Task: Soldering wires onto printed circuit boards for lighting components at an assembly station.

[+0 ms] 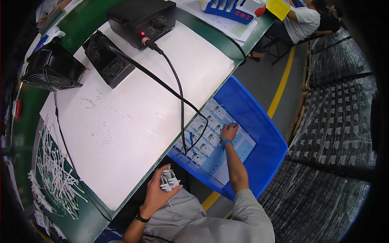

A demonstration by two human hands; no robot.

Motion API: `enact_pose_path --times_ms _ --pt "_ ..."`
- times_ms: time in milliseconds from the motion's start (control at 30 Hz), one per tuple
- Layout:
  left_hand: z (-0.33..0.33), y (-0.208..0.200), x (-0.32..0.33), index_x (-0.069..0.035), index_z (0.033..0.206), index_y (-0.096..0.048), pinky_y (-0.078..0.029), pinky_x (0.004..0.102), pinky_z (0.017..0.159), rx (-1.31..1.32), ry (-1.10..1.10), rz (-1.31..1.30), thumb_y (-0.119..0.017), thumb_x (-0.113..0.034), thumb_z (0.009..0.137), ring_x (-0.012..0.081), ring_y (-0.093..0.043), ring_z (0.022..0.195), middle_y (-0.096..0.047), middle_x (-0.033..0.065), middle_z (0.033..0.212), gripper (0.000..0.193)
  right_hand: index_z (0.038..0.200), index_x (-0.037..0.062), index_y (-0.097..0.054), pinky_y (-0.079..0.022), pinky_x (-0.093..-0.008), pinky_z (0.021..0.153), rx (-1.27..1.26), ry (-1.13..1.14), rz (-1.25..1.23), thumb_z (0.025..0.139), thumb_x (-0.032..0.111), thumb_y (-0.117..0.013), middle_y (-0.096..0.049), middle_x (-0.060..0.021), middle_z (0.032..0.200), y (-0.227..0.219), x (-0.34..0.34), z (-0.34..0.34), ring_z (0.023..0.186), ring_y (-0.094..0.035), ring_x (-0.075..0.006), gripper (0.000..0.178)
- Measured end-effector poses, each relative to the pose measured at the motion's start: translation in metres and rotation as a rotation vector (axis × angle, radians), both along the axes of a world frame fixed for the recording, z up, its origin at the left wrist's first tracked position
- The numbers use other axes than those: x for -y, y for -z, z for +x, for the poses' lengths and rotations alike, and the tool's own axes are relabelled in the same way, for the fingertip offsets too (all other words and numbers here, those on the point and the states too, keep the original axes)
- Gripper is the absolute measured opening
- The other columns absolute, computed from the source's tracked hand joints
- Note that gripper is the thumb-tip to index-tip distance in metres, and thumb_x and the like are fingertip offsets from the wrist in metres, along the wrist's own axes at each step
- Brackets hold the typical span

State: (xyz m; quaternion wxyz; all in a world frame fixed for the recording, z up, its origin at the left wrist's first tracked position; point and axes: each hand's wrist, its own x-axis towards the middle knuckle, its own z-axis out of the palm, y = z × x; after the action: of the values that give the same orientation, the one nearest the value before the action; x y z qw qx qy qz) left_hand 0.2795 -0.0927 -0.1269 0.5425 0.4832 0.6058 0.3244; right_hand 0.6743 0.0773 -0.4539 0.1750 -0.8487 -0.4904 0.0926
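Note:
My left hand is closed round a few small white plastic parts with bits of green on them, held above my lap by the table edge. Deep in the blue bin, my right hand has its fingers bent down at the end of the rows of similar white parts. The fingers seem to pinch one of these parts, though they mostly cover it. A light blue and white sheet lies beside the rows in the bin.
A black soldering station with a glowing red light and its black stand occupy the white-covered table. Its cable hangs over the bin. At left are a black fan and white wires. Wrapped pallets line the right; people sit behind.

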Motion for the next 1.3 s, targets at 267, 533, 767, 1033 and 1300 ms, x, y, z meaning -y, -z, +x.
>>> enact_pose_path --times_ms 267,533,767,1033,1300 --pt "-0.001 0.005 0.0 -0.006 0.145 -0.051 -0.057 0.0385 0.09 -0.004 0.012 -0.002 -0.091 -0.013 0.076 0.0268 -0.07 0.106 -0.068 0.0162 0.119 0.08 0.119 -0.0058 -0.066 -0.046 -0.0525 0.107 -0.033 -0.094 0.061 0.097 0.02 -0.061 -0.043 -0.0322 0.147 0.008 0.002 0.004 0.129 -0.049 -0.0505 0.034" --pt "-0.001 0.003 -0.001 -0.006 0.145 -0.051 -0.057 0.0387 0.092 0.024 -0.003 -0.049 -0.091 -0.014 0.076 0.0271 -0.07 0.108 -0.069 0.0173 0.121 0.08 0.112 -0.002 -0.062 -0.047 -0.0517 0.103 -0.057 -0.089 0.158 0.095 0.016 -0.063 -0.05 -0.0286 0.139 0.021 -0.016 0.006 0.122 -0.056 -0.0483 0.025" --pt "-0.003 0.01 0.002 -0.005 0.145 -0.051 -0.056 0.039 0.095 0.014 -0.018 -0.032 -0.091 -0.014 0.076 0.0293 -0.07 0.109 -0.069 0.0181 0.122 0.08 0.105 0.0009 -0.066 -0.049 -0.0474 0.098 -0.299 -0.102 0.145 0.087 0.004 -0.061 -0.063 -0.0211 0.117 0.018 -0.039 0.012 0.111 -0.061 -0.0424 0.018" --pt "-0.004 0.014 0.003 -0.005 0.144 -0.052 -0.052 0.0417 0.102 0.028 -0.006 -0.074 -0.092 -0.019 0.076 0.0329 -0.066 0.118 -0.066 0.0202 0.13 0.08 0.111 0.0005 -0.068 -0.051 -0.0455 0.096 -0.363 0.041 0.279 0.082 0.002 -0.065 -0.062 -0.0193 0.114 0.019 -0.023 0.038 0.109 -0.063 -0.0377 0.028" --pt "-0.007 0.017 0.004 -0.005 0.145 -0.051 -0.054 0.0371 0.096 -0.005 0.01 -0.04 -0.091 -0.013 0.076 0.0254 -0.066 0.114 -0.065 0.0166 0.13 0.081 0.119 0.0014 -0.069 -0.045 -0.0512 0.105 -0.113 0.009 0.019 0.081 0.013 -0.071 -0.054 -0.025 0.126 0.011 -0.009 0.012 0.119 -0.054 -0.0439 0.04"
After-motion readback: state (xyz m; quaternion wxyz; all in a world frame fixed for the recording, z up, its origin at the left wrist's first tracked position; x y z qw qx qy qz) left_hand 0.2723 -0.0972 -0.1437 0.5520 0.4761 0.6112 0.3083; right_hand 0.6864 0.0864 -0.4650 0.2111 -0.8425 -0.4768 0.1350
